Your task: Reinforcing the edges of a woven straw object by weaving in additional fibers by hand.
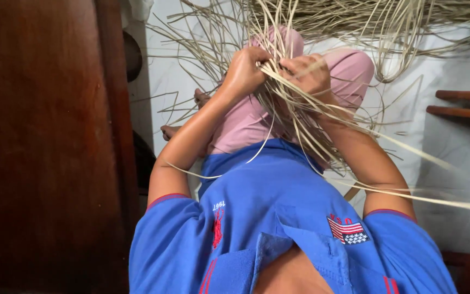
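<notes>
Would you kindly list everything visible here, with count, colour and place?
strips: many, pale straw, spread over the floor at top and running through both hands across the lap
floor: one, white, under the strips, centre to right
wooden panel: one, dark reddish brown, fills the left side
wooden bars: two, brown, right edge
trousers: one pair, pink, on the folded legs at centre
shirt: one, blue with red trim, bottom centre
feet: two, bare, left of the knees on the floor
left hand: one, closed around a bunch of strips above the lap
right hand: one, gripping strips beside the left hand
</notes>
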